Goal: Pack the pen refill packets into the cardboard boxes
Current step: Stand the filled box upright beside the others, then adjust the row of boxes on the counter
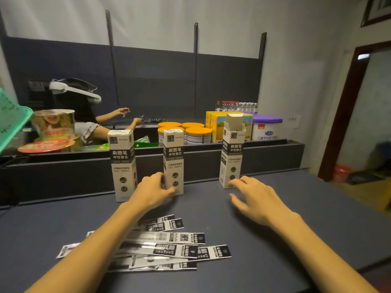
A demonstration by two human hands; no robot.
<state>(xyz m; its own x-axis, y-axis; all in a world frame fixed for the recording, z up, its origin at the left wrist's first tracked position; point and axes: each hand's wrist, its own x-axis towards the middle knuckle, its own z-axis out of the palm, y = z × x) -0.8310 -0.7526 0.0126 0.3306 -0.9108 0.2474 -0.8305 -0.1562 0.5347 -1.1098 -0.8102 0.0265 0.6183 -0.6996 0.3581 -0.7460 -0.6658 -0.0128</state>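
Observation:
Three tall white and black cardboard boxes stand upright in a row on the dark table. The left box (123, 163) has its top closed. My left hand (155, 190) grips the base of the middle box (173, 160), whose top is also closed. The right box (232, 153) has its top flap open. My right hand (252, 196) hovers with fingers spread, its fingertips at that box's base, holding nothing. Several flat black and white pen refill packets (169, 247) lie in a loose pile near the front edge, partly under my left forearm.
A raised dark ledge (275, 153) runs behind the boxes. On it stand orange-lidded tins (197, 134), yellow cartons (218, 124), a purple-lidded tub (267, 127), bottles and noodle bowls (54, 125). Another person's hands (124, 115) work behind it. A green basket (11, 117) is at left.

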